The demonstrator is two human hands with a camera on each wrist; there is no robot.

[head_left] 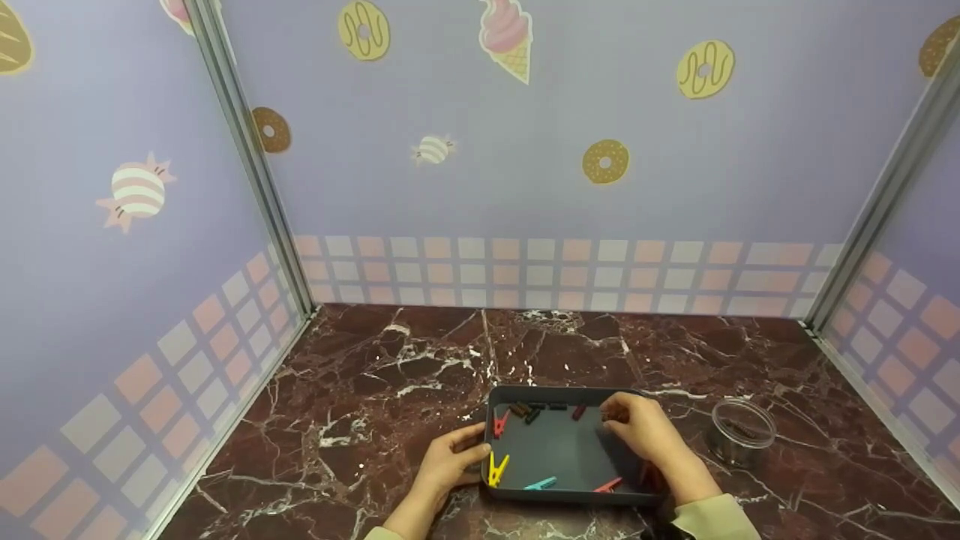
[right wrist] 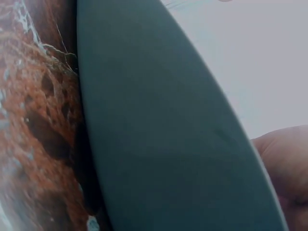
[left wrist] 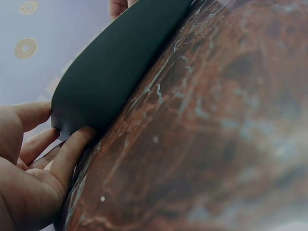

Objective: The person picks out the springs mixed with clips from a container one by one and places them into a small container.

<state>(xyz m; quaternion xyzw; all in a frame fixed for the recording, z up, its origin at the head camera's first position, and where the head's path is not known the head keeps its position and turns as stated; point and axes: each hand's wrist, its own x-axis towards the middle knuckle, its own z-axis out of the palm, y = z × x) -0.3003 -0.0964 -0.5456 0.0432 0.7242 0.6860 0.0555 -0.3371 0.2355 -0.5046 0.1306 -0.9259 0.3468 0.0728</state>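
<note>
A dark grey rectangular tray (head_left: 566,454) sits on the table in front of the person. The left hand (head_left: 446,465) rests at its left side, fairly straight fingers touching the wall; the left wrist view shows fingertips (left wrist: 85,132) low on that wall. Over the tray's right part, the right hand (head_left: 637,427) has curled fingers pinching a small brown piece (head_left: 616,414), mostly hidden. Inside lie a yellow clothespin (head_left: 496,471), a red clothespin (head_left: 500,426), a blue clip (head_left: 541,484), a red clip (head_left: 608,485) and several small dark pieces (head_left: 532,415) along the back wall.
A round clear tub (head_left: 742,431) with brown contents stands right of the tray. The table (head_left: 360,442) is dark red marble-patterned. Printed panels enclose it at the back and sides, with metal posts (head_left: 281,210) at the corners.
</note>
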